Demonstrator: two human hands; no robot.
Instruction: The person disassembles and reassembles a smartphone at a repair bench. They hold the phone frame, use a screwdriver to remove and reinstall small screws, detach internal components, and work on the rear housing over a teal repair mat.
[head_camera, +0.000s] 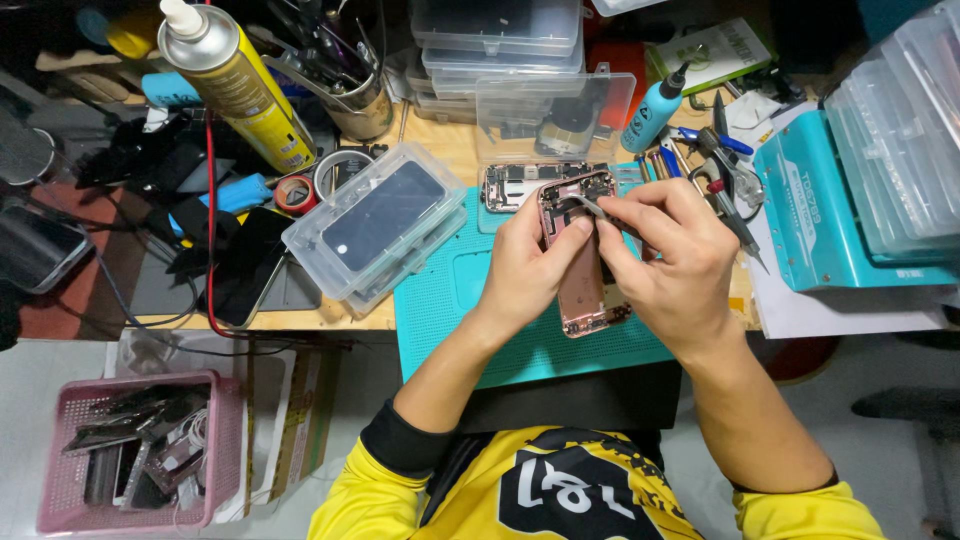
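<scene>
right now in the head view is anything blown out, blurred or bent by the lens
Head view: sharp on the left hand, right hand and pink phone frame; glare on the spray can top and clear boxes; the desk edge bows with wide-angle distortion; the top left corner falls into dark shadow.

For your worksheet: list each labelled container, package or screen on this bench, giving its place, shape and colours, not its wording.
Spray can: back left, tilted cylinder, yellow label.
Squeeze bottle: back centre, small, blue, black nozzle.
Screen panel: in clear case, left of left hand, black rectangle.
</scene>
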